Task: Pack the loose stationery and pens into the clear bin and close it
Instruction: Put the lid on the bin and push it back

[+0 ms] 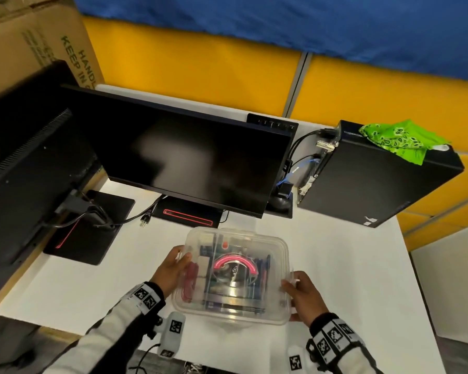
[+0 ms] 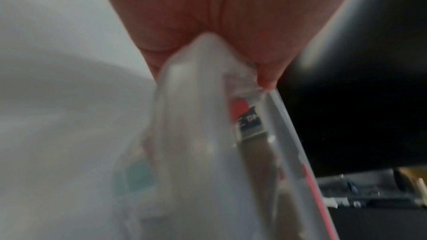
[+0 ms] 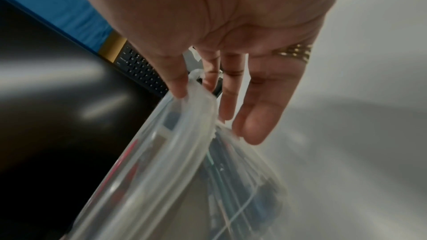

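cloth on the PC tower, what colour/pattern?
Bright green with a black paisley print, cloth on the tower; head view.

Both my hands clamped on the clear bin, one per side.

My left hand (image 1: 173, 268) sits at the bin's (image 1: 235, 314) nine o'clock edge, thumb on top, palm against the wall. My right hand (image 1: 304, 296) holds the four o'clock corner, thumb over the rim, fingers (image 3: 256, 116) straight and reaching underneath. Both forearms come in from six o'clock, wrists banded.
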Tool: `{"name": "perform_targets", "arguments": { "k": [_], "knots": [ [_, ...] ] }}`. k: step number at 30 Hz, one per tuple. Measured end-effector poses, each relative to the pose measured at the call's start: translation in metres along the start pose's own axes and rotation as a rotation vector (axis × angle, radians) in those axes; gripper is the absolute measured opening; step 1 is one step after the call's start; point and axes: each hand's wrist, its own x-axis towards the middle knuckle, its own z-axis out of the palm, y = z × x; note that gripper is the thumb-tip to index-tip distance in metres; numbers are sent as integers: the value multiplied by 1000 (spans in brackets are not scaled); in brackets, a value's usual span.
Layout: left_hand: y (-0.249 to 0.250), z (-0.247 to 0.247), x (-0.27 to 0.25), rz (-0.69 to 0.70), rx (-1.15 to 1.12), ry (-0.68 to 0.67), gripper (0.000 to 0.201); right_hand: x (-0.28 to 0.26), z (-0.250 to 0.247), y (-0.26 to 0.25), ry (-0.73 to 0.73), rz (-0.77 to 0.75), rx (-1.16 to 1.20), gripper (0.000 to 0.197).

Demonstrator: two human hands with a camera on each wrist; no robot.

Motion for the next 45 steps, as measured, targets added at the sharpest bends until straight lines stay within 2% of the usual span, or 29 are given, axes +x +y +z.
{"name": "perform_targets", "arguments": {
  "k": [2,6,9,11,13,15,17,19,21,22,23,25,28,30,35,40,42,45],
  "knots": [
    [5,2,-2,24,-51,-13,19,-3,-1,-8,-43,16,23,12],
    [7,15,-6,44,-25,-9,20,-16,15,-7,-9,32,-22,20],
    [5,18,-1,-45,48,-30,46,-16,21,0,40,23,-32,26],
    [5,12,7,-51,218,-74,55,-14,13,1,-22,95,-11,28],
    [19,7,19,-19,413,-124,59,-11,-3,7,-118,160,-148,46],
    [39,5,31,-16,701,-148,77,-14,-18,18,-195,183,-408,69],
    [61,7,40,79,962,-98,86,-16,-33,25,-199,55,-575,86],
    [76,14,34,271,1020,-132,98,-9,-49,16,-72,-122,-647,95],
    [79,25,10,388,1099,-302,123,6,-59,-11,70,-278,-657,90],
    [75,31,-5,417,1188,-390,134,15,-58,-28,87,-355,-684,87],
    [68,37,-16,448,1278,-464,140,25,-51,-45,75,-427,-731,85],
    [51,49,-29,527,1448,-543,138,40,-28,-71,-18,-495,-807,78],
    [35,58,-27,596,1552,-525,126,49,2,-86,-214,-415,-749,46],
    [33,60,-25,619,1553,-500,126,51,9,-85,-252,-419,-719,33],
    [32,61,-25,658,1580,-454,126,60,8,-75,-261,-399,-708,38],
    [29,64,-28,692,1606,-385,127,68,12,-85,-274,-342,-735,19],
    [27,71,-36,599,1607,-376,126,73,15,-94,-264,-349,-795,20],
    [28,81,-44,533,1603,-348,122,75,21,-105,-216,-343,-881,33]
  ]
}}
